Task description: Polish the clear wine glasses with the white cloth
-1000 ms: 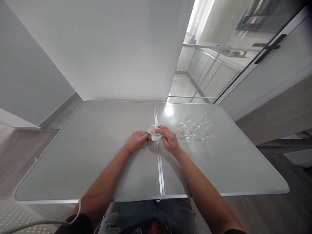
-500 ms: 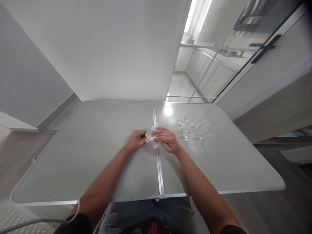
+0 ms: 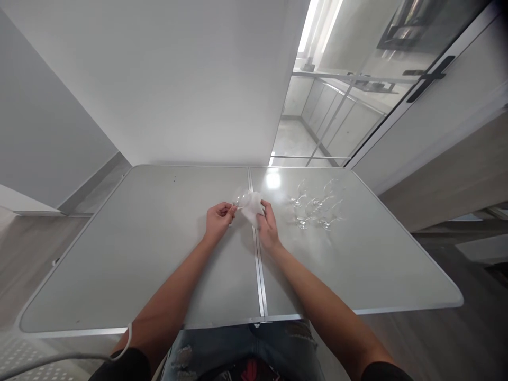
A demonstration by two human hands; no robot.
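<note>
Near the table's middle seam, my left hand (image 3: 219, 220) pinches a clear stemmed glass (image 3: 242, 199) by its stem, its bowl tilted up and to the right. My right hand (image 3: 269, 224) is closed on a white cloth (image 3: 253, 209), thumb on one side and fingers on the other. The cloth is close against the right of the glass bowl; blur hides whether they touch. To the right of my right hand, several clear stemmed glasses (image 3: 315, 205) stand in a group on the table.
The pale table (image 3: 130, 248) has a metal rim and a metal seam (image 3: 260, 280) down its middle. Behind it rises a white wall (image 3: 178, 84), with a glass-paned door (image 3: 333, 116) at the right. A pale cable (image 3: 67, 357) runs by my left arm.
The cloth has come off the glass bowl, which now shows. My right hand has turned and dropped back slightly with the cloth. My left hand has lifted a little.
</note>
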